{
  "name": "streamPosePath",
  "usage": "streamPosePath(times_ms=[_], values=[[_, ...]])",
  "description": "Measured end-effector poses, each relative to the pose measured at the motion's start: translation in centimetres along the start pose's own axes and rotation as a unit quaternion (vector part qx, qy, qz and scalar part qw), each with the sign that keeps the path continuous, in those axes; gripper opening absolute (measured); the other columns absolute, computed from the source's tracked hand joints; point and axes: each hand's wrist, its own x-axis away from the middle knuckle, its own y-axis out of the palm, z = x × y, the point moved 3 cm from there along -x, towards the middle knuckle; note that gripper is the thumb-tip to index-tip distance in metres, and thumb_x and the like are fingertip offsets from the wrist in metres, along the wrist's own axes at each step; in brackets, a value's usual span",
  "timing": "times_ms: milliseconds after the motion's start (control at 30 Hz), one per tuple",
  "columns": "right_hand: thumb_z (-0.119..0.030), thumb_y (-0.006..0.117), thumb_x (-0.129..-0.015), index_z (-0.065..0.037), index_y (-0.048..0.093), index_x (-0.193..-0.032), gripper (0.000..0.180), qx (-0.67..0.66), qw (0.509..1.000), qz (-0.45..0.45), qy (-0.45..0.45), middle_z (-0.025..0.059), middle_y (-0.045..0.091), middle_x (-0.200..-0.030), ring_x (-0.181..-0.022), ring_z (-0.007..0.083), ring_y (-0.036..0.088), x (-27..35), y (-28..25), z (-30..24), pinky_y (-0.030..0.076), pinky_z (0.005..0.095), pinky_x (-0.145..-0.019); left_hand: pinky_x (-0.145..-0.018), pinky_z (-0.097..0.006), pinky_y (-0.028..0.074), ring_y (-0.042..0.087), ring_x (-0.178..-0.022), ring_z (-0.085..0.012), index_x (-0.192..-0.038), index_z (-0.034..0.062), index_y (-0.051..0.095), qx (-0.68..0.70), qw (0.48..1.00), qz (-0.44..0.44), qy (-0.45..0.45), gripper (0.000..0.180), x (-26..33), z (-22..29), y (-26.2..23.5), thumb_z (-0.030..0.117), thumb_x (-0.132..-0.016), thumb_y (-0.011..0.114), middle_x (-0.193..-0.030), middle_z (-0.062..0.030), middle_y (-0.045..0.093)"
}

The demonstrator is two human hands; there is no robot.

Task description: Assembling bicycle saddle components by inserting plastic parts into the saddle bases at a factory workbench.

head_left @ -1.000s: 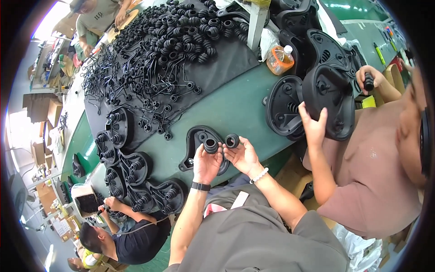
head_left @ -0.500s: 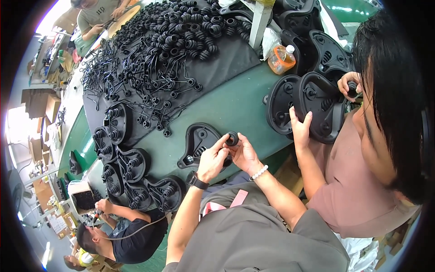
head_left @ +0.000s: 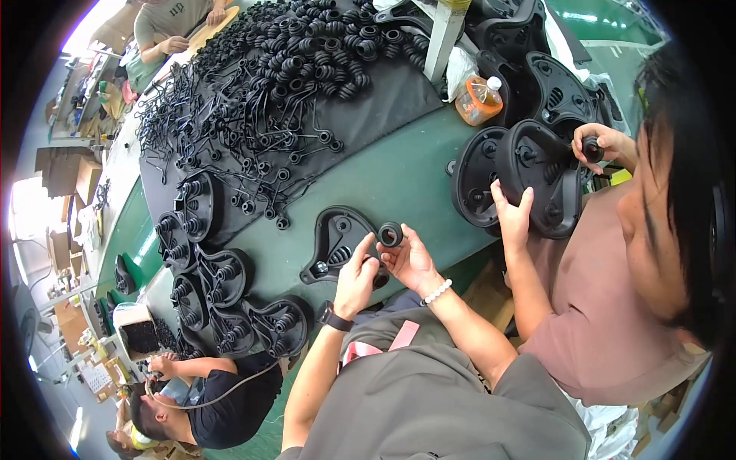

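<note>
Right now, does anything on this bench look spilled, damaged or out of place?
Nothing stands out. The black plate lies flat on the green table; the right hand holds a black ring, left hand beside it. The orange bottle stands capped, unspilled.

A black ribbed ring (head_left: 390,234) sits at the right hand (head_left: 412,261), whose wrist wears a white bead bracelet (head_left: 437,292). Beside the left hand (head_left: 356,280) lies a black plastic plate (head_left: 335,239) on the dark green tabletop (head_left: 399,176). Beyond both hands stands an orange bottle (head_left: 478,101).
</note>
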Motion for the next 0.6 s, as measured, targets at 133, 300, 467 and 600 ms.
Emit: streamPosePath(times_ms=[133, 300, 467, 600], values=[[-0.051, 0.062, -0.099, -0.007, 0.066, -0.110, 0.046, -0.001, 1.000, -0.006, -0.011, 0.0126, 0.073, -0.094, -0.075, 0.0197, 0.067, -0.1, 0.4, 0.2, 0.056, 0.0336, -0.073, -0.066, -0.030, 0.050, 0.060, -0.071, -0.0180, -0.124, 0.0024, 0.061, 0.600, 0.782, -0.007, -0.170, 0.043, -0.6, -1.8, -0.2, 0.036, -0.103, 0.045, -0.093, -0.0096, 0.068], [-0.051, 0.063, -0.099, -0.008, 0.065, -0.114, 0.045, 0.010, 1.000, -0.016, -0.008, 0.0119, 0.073, -0.097, -0.075, 0.0201, 0.068, -0.3, 0.7, 0.3, 0.057, 0.0334, -0.073, -0.069, -0.033, 0.053, 0.062, -0.074, -0.0216, -0.117, 0.0041, 0.064, 0.728, 0.658, -0.010, -0.191, 0.042, -1.0, -3.5, -0.6, 0.040, -0.100, 0.051, -0.096, -0.0113, 0.069], [-0.036, 0.072, -0.096, -0.008, 0.063, -0.119, 0.037, 0.037, 0.999, -0.021, -0.031, 0.0095, 0.071, -0.102, -0.084, 0.0202, 0.069, -0.1, 0.6, 0.7, 0.058, 0.0328, -0.079, -0.079, -0.033, 0.057, 0.067, -0.085, -0.0212, -0.123, 0.0034, 0.061, 0.685, 0.707, 0.018, -0.175, 0.038, -1.0, -3.9, -0.7, 0.034, -0.102, 0.058, -0.107, -0.0101, 0.068], [-0.007, 0.083, -0.078, -0.004, 0.058, -0.125, 0.054, 0.524, 0.736, 0.044, -0.426, 0.0109, 0.056, -0.123, -0.110, 0.0254, 0.062, 2.3, 3.5, -1.1, 0.052, 0.0354, -0.096, -0.091, -0.029, 0.050, 0.059, -0.111, -0.0139, -0.140, 0.0046, 0.050, 0.388, 0.906, 0.160, -0.058, 0.060, -1.0, -3.5, -1.5, 0.011, -0.088, 0.079, -0.129, -0.0059, 0.060]])
